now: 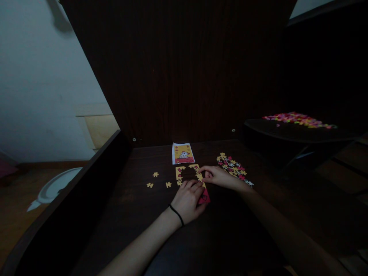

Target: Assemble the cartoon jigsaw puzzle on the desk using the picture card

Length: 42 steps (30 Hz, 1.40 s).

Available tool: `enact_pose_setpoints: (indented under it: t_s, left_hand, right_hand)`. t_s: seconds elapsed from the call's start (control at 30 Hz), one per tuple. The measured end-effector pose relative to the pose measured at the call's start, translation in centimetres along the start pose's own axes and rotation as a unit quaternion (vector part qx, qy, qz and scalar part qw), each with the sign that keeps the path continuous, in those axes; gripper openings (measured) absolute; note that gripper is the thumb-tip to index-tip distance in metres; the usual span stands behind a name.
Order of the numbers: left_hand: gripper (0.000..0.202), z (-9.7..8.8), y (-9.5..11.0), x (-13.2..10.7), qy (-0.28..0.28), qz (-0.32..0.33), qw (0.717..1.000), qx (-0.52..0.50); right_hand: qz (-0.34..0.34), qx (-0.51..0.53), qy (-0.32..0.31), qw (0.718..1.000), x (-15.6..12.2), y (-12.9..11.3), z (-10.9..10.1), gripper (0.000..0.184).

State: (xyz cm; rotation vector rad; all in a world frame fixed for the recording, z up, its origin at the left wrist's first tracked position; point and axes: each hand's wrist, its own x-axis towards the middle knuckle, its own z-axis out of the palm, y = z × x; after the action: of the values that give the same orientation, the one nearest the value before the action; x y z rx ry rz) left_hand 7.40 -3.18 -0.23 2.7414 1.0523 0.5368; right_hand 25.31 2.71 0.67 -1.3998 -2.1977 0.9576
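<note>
A partly joined jigsaw puzzle (pixel 179 169) lies on the dark tabletop, its yellow border pieces forming a frame around a bare middle. My left hand (pixel 188 200), with a black band at the wrist, rests palm down over its lower part, fingers stretched out. A pink corner section (pixel 204 197) shows beside that hand's thumb. At the right border is my right hand (pixel 219 177); its index finger and thumb are apart and touch the yellow pieces, while the other fingers curl in. Three loose yellow puzzle pieces (pixel 155 174) lie to the left.
A picture card (pixel 183 153) with a white animal lies behind the puzzle. Right of it is a pile of loose pieces (pixel 233 167). A dark upright panel (pixel 178 76) closes the back. Colourful small items (pixel 299 119) cover a shelf at right; a low side board (pixel 86 184) runs along the left.
</note>
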Motion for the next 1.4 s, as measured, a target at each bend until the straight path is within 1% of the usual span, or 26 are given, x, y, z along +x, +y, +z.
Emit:
enact_pose_setpoints:
  t_s: [0.33, 0.53, 0.63, 0.83, 0.93, 1.0, 1.07, 1.17, 1.27, 1.4]
  left_hand:
    - [0.035, 0.0, 0.0, -0.1, -0.007, -0.002, 1.000, -0.012]
    - [0.036, 0.0, 0.0, -0.1, -0.002, 0.001, 1.000, -0.021]
    - [0.037, -0.1, 0.0, -0.1, 0.002, 0.004, 1.000, -0.021]
    - [0.039, -0.3, 0.0, -0.2, 0.007, 0.019, 0.999, -0.027]
    - [0.038, -0.6, 0.0, -0.1, 0.017, 0.021, 0.999, -0.033]
    - [0.035, -1.0, -0.2, 0.0, 0.036, 0.012, 0.999, -0.037]
    - [0.033, -1.6, -0.8, 0.0, 0.068, -0.005, 0.997, -0.038]
    - [0.026, -2.4, -2.1, 0.0, 0.140, -0.043, 0.989, -0.033]
    - [0.020, -2.7, -3.8, -0.1, 0.215, -0.080, 0.972, -0.051]
    - [0.018, -2.1, -5.3, -0.3, 0.295, -0.128, 0.942, -0.094]
  right_hand:
    - [0.004, -0.020, -0.002, 1.000, -0.1, -0.5, -0.1, 0.025]
    - [-0.011, -0.019, 0.004, 1.000, -0.1, -0.4, 0.0, 0.024]
    - [-0.010, -0.023, 0.020, 0.999, 0.0, -0.1, 0.1, 0.025]
    - [-0.012, -0.056, 0.079, 0.995, 0.2, 0.6, 0.7, 0.033]
    - [-0.014, -0.075, 0.089, 0.993, 0.3, 0.7, 0.9, 0.033]
    - [-0.019, -0.077, 0.091, 0.993, 0.3, 0.7, 0.9, 0.033]
    - [-0.025, -0.076, 0.088, 0.993, 0.2, 0.6, 0.9, 0.033]
    - [-0.024, -0.084, 0.084, 0.993, 0.1, 0.4, 0.8, 0.033]
    - [-0.016, -0.101, 0.083, 0.991, 0.0, 0.2, 0.6, 0.030]
    - [-0.015, -0.104, 0.074, 0.992, 0.0, 0.2, 0.5, 0.026]
